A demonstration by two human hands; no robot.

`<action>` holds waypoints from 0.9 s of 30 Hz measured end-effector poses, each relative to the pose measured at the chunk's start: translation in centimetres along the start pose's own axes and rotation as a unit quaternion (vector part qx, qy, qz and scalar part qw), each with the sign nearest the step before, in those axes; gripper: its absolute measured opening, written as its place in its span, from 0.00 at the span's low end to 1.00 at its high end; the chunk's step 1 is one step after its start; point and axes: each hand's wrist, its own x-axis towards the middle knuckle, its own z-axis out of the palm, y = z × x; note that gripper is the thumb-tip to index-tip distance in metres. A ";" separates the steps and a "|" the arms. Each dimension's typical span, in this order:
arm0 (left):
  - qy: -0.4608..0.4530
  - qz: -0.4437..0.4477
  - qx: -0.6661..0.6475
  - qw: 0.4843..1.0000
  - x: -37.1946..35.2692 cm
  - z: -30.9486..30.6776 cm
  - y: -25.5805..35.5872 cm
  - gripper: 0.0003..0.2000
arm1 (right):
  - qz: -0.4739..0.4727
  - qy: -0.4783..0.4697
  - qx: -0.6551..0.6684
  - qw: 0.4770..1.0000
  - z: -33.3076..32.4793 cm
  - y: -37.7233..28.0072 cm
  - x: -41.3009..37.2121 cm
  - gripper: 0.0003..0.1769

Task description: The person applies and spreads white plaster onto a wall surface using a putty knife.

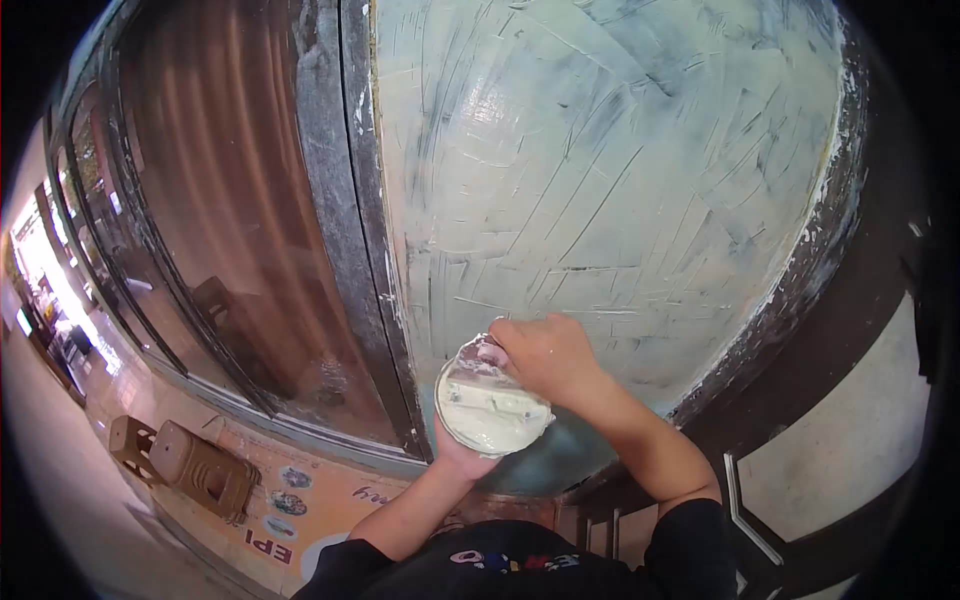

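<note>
A round container (441, 418) filled with pale, creamy putty (495, 415) is in front of my body at the lower middle of the view. My left hand (463, 455) supports it from below and the side, with most of its fingers hidden behind it. Over the container's upper rim, my right hand (545, 357) is closed on a flat putty scraper (482, 372), whose blade dips into the putty. The hand covers part of the scraper. Behind both hands stands a panel (600, 200) coated with uneven, streaky pale putty, greyish patches showing through.
A dark, putty-specked frame (345, 150) borders the panel on the left, beside a glass window (220, 200) with brown curtains. Brown plastic stools (200, 465) stand at lower left on a printed orange sheet (300, 500). Dark framework (800, 400) runs along the right.
</note>
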 end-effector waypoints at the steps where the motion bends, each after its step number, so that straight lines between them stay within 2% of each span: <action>1: 0.015 0.009 0.037 0.999 0.0 0.4 0.4 0.29 | 0.015 -0.014 0.003 1.000 -0.2 0.1 0.5 0.12; 4: -0.016 0.013 0.020 1.000 0.1 1.4 1.7 0.29 | 0.032 -0.028 0.016 0.999 -1.6 -0.7 1.7 0.13; 5: -0.070 -0.011 -0.034 0.997 0.4 1.4 2.4 0.28 | 0.033 -0.029 0.029 0.999 -1.8 -1.1 2.0 0.12; 6: -0.076 -0.011 -0.032 0.997 0.4 1.5 2.9 0.28 | 0.030 -0.026 0.026 0.999 -1.0 -1.6 1.9 0.12; 8: -0.019 0.017 0.027 0.999 0.0 1.3 3.6 0.27 | -0.029 -0.030 0.044 0.998 0.7 -2.4 1.8 0.11; 9: -0.095 -0.008 -0.007 0.995 0.5 0.6 4.1 0.27 | -0.031 -0.033 0.028 0.999 0.6 -2.2 2.0 0.11; 10: -0.101 -0.012 -0.005 0.995 0.3 0.9 4.3 0.27 | -0.032 -0.029 0.021 0.999 0.3 -2.2 2.2 0.11; 12: 0.015 0.046 0.075 0.996 0.0 2.0 5.0 0.27 | -0.016 0.002 0.026 1.000 -0.4 -2.5 2.9 0.12; 13: -0.117 -0.008 -0.042 0.992 -0.1 3.2 5.2 0.28 | -0.018 0.003 0.022 1.000 -0.6 -2.5 3.0 0.12; 14: -0.121 -0.009 -0.043 0.992 -0.1 3.0 5.6 0.28 | -0.037 0.039 0.018 0.998 -0.7 -2.5 3.1 0.13; 16: -0.037 0.034 -0.006 0.999 0.1 2.5 6.5 0.30 | -0.060 0.076 0.010 0.995 -0.8 -2.2 3.3 0.14; 19: -0.030 0.048 0.008 0.998 0.1 4.7 7.1 0.31 | -0.083 0.121 0.034 0.989 -0.2 -1.5 3.6 0.14; 21: -0.058 0.053 -0.004 0.997 0.0 6.0 7.0 0.32 | -0.062 0.216 0.031 0.974 -0.4 -1.3 4.1 0.14; 22: -0.060 0.053 -0.005 0.997 -0.2 6.8 6.9 0.32 | -0.064 0.216 0.029 0.974 -0.6 -1.4 4.3 0.14; 24: -0.103 0.035 -0.019 0.994 0.0 8.1 6.8 0.32 | 0.127 0.179 0.199 0.955 -1.0 -1.6 4.6 0.15; 25: -0.058 0.062 0.045 0.995 0.2 8.2 6.8 0.32 | 0.142 0.156 0.190 0.959 -1.1 -1.0 4.5 0.15; 26: -0.060 0.062 0.044 0.995 0.3 8.2 6.9 0.32 | 0.140 0.156 0.189 0.959 -1.2 -0.9 4.6 0.15; 27: -0.075 0.055 0.045 0.995 0.3 8.2 7.2 0.32 | 0.175 0.129 0.316 0.924 -1.6 -1.0 4.8 0.14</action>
